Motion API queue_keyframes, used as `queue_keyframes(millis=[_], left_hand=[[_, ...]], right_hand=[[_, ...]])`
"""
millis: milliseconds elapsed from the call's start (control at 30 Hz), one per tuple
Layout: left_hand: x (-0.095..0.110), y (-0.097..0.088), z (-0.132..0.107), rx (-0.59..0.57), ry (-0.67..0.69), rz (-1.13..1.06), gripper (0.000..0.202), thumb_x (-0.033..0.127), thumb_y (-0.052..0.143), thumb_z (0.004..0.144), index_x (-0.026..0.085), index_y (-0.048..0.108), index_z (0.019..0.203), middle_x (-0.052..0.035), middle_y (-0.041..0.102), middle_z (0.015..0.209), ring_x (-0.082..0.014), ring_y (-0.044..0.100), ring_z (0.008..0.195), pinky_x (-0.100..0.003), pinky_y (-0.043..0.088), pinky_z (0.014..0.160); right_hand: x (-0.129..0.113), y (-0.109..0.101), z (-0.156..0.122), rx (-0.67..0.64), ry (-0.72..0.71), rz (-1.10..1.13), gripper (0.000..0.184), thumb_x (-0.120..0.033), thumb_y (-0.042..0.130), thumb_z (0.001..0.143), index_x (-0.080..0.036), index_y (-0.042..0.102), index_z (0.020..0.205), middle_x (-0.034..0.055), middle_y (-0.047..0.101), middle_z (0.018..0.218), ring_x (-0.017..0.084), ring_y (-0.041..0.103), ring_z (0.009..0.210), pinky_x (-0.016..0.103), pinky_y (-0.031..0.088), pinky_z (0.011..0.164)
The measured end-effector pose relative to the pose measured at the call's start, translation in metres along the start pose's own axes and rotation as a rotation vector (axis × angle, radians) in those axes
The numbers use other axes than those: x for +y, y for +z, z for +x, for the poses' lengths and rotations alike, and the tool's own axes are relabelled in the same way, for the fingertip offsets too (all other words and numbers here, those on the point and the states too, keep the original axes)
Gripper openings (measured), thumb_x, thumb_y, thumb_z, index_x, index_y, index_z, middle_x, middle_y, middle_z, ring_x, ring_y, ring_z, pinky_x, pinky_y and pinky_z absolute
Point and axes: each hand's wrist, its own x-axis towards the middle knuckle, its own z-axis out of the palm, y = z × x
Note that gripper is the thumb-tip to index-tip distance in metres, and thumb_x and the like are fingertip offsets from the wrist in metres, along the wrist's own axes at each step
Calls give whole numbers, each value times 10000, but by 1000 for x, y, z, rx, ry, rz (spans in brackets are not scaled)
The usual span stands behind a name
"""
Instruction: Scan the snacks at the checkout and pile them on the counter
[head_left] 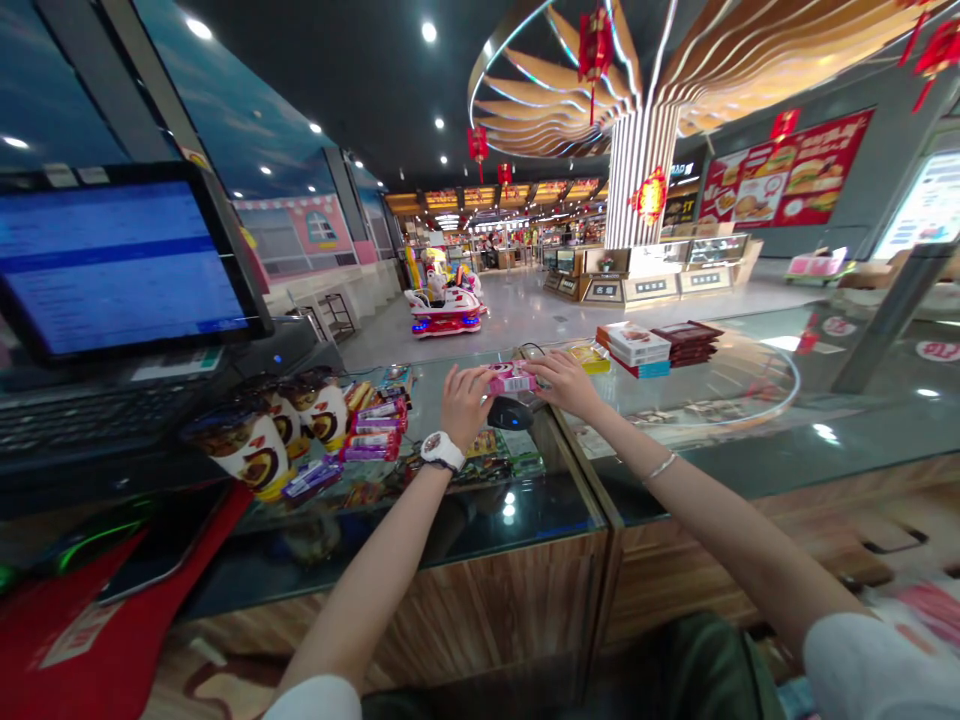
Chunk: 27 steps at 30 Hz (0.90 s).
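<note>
Both of my hands are at a small pink packet (513,381) with a pale printed label, over the glass counter. My left hand (466,400), with a white watch on its wrist, closes on the packet's left end. The fingers of my right hand (564,382) grip its right end. Just below the packet lies a black device with a blue light (511,414), seemingly a scanner. Right of my right hand, a yellow packet (591,358) lies beside a stack of white and blue boxes (636,345) and dark red packets (686,342).
On the left, a monitor (124,265) and keyboard (67,425) stand near lidded cups (251,440) and several purple snack packs (375,432). A phone (165,540) lies on a red mat (120,640). The glass counter (540,510) has a wooden front.
</note>
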Motion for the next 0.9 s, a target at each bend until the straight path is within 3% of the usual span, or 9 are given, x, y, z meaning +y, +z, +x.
queue_keyframes(millis=[133, 300, 467, 633, 900], left_hand=[[15, -1, 7, -22, -24, -37, 351, 213, 629, 868, 244, 627, 1217, -71, 674, 1239, -239, 582, 1218, -488, 320, 1200], [40, 6, 25, -108, 86, -107, 356, 174, 613, 872, 248, 619, 1220, -63, 663, 1261, -223, 565, 1246, -466, 340, 1191], [71, 26, 48, -147, 176, -111, 340, 222, 606, 902, 245, 617, 1241, -55, 680, 1221, -223, 577, 1226, -475, 300, 1208], [96, 48, 59, -159, 256, -95, 339, 246, 639, 888, 261, 644, 1227, -54, 704, 1146, -240, 596, 1170, -509, 267, 1222], [113, 77, 67, -206, 268, -155, 351, 210, 647, 867, 282, 671, 1209, -56, 721, 1174, -255, 615, 1173, -545, 288, 1215]], right_hand=[[13, -20, -14, -49, 22, 16, 376, -243, 621, 882, -281, 642, 1256, 85, 670, 1250, 289, 575, 1207, 565, 303, 1167], [40, -40, -37, 40, 54, 25, 387, -249, 599, 890, -265, 624, 1276, 90, 665, 1273, 282, 584, 1214, 543, 346, 1142], [61, -55, -54, 100, 148, -14, 470, -182, 593, 836, -235, 589, 1303, 106, 666, 1260, 297, 591, 1201, 496, 449, 1047], [75, -71, -79, 66, 175, -51, 452, -217, 622, 829, -224, 593, 1280, 121, 636, 1280, 302, 590, 1202, 482, 471, 1028], [97, -78, -107, 9, 244, -23, 406, -235, 641, 835, -227, 609, 1239, 129, 617, 1281, 295, 595, 1199, 488, 478, 1034]])
